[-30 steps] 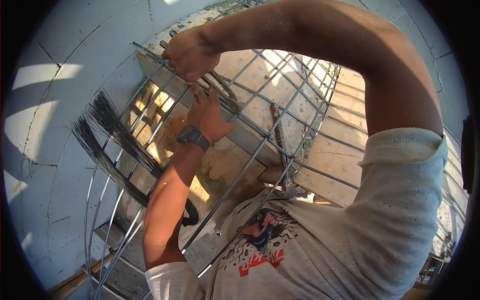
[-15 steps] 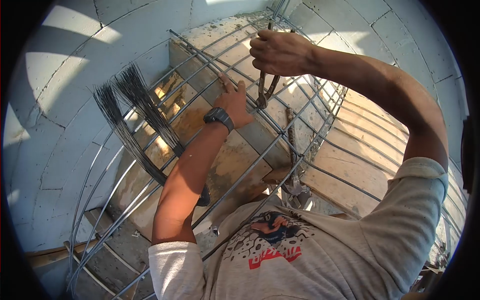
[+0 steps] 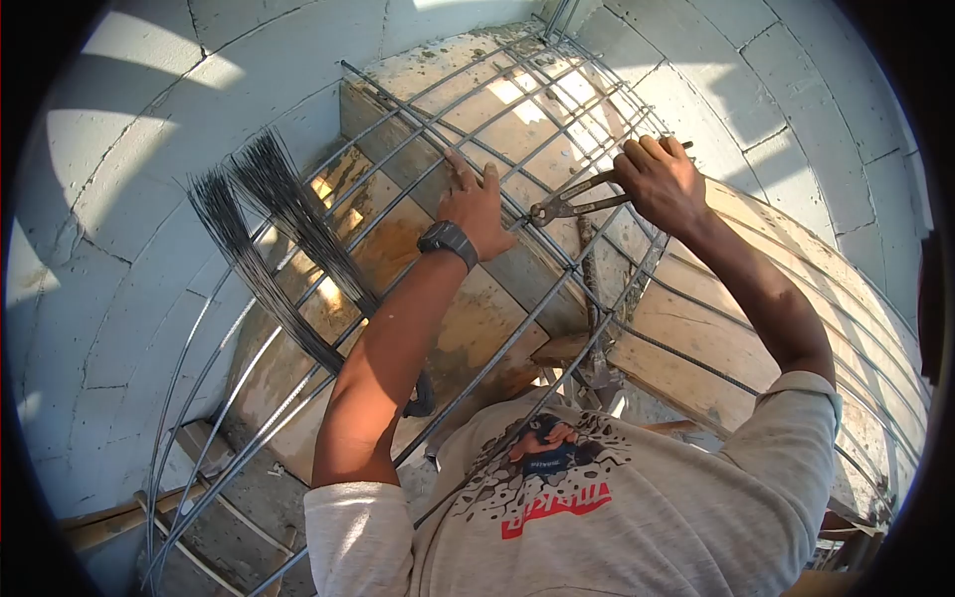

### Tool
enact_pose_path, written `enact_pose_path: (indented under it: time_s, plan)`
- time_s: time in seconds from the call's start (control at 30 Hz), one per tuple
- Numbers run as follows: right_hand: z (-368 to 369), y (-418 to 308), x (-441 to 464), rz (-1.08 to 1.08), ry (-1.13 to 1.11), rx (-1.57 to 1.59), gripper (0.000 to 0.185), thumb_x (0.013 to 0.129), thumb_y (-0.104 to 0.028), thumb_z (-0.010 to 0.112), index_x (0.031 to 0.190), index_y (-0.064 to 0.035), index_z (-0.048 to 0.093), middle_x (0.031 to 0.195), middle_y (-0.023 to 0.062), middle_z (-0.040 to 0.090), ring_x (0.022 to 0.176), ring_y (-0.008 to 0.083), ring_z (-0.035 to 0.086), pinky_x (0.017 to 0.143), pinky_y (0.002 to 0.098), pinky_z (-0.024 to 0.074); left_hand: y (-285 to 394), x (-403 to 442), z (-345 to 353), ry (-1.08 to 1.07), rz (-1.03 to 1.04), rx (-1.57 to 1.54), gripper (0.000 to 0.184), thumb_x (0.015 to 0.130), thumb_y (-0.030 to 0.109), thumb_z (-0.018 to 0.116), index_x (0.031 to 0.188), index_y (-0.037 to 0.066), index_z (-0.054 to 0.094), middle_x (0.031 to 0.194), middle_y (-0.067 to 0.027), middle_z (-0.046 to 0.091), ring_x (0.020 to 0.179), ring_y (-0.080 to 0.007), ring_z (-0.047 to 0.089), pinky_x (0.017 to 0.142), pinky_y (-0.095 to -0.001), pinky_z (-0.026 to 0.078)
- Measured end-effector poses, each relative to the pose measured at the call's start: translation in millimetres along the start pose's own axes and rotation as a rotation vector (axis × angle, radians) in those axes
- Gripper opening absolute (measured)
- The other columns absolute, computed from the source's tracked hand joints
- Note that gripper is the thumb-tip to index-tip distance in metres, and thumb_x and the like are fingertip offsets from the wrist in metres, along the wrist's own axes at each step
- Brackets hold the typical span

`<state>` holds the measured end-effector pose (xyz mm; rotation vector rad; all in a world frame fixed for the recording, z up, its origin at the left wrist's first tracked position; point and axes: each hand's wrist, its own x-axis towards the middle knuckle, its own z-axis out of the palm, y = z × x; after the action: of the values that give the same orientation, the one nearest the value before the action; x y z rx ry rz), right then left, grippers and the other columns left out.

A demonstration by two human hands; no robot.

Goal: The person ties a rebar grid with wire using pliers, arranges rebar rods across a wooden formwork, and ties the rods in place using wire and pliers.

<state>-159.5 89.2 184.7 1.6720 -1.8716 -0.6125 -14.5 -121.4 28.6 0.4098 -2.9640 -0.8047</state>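
Observation:
My right hand [image 3: 659, 184] is closed around the handles of a pair of steel tying pincers [image 3: 575, 207]. Their jaws point left and meet a crossing of the rebar grid [image 3: 504, 332]. Just left of those jaws, my left hand [image 3: 476, 217] rests on the bars, its fingers stretched out and apart. The wrist above it wears a black watch [image 3: 448, 242]. Any wire in the jaws is too small to make out. Two bundles of dark tie wire [image 3: 298, 219] hang over the bars near my left forearm.
Plywood formwork [image 3: 468, 75] lies under the grid, with more stepped boards [image 3: 696, 318] at right under further bars. Pale block walls [image 3: 119, 249] enclose the corner. Long loose bars [image 3: 204, 398] curve down at lower left, over planks [image 3: 214, 507].
My right hand has swung right and down, tipping the pincers from upright to nearly level. Their jaws stay at about the same crossing. My left hand has barely shifted.

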Motion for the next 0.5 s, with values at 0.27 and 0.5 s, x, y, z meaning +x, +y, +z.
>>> enact_pose_path:
  time_s: [0.27,0.5]
  plan:
    - [21,-58,-64,0.451,-0.120,0.093,0.028,0.091,-0.035,0.074,0.096,-0.0106,0.061,0.089,0.0060,0.060,0.090,0.0243,0.061,0.079,0.0404,0.0432,-2,4,3,0.011,-0.010,0.061,0.115,0.075,0.045,0.085,0.161,0.001,0.023,0.155,-0.0540,0.000,0.145,-0.0609,0.030,0.114,-0.0549,0.042]
    - [8,-13,-31,0.158,-0.087,0.081,0.036,0.086,-0.043,0.075,0.098,-0.0116,0.062,0.092,0.0047,0.058,0.090,0.0236,0.059,0.083,0.0388,0.0457,4,-1,-8,-0.075,-0.043,0.048,0.115,0.077,0.047,0.084,0.162,0.002,0.020,0.159,-0.0468,0.009,0.133,-0.0517,0.051,0.117,-0.0549,0.041]
